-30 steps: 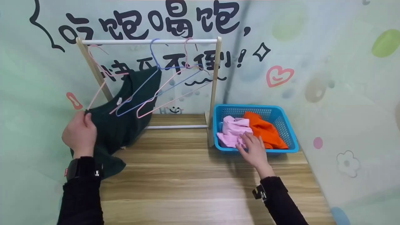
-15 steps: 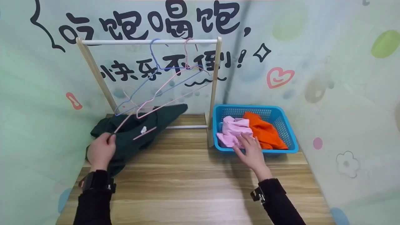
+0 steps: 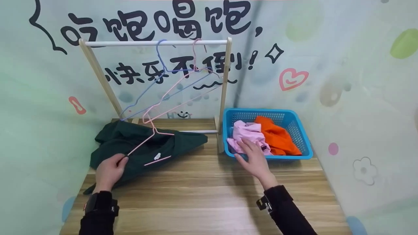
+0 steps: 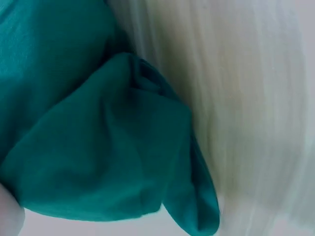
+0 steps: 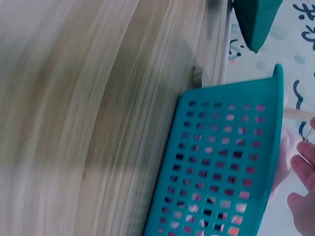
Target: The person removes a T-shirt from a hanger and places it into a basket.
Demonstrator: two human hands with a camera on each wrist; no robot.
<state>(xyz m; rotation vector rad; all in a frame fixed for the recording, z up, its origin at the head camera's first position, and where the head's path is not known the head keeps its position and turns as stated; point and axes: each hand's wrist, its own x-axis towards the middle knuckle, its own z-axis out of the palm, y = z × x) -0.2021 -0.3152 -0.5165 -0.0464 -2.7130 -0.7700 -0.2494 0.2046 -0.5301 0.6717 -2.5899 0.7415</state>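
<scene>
A dark green T-shirt (image 3: 111,137) with a white neck label lies spread on the table at the left, under the rack. Its pink hanger (image 3: 154,128) comes out of the neckline, hook toward the back. My left hand (image 3: 109,171) pinches the shirt and the hanger's near end between thumb and fingers. Green cloth (image 4: 98,147) fills much of the left wrist view. My right hand (image 3: 254,161) has its fingers spread over the near rim of the blue basket (image 3: 308,153), fingertips at the pink cloth (image 3: 246,129) inside.
A clothes rack with a white top bar (image 3: 130,43) stands at the back. From it hang an empty blue hanger (image 3: 160,54) and another pink hanger (image 3: 194,55). Orange cloth (image 3: 277,135) lies beside the pink one in the basket. Printed sheets wall the table (image 3: 196,195).
My left hand has come down and to the right, bringing the shirt and its hanger from near the rack's top bar onto the table. My right hand has shifted slightly left and nearer.
</scene>
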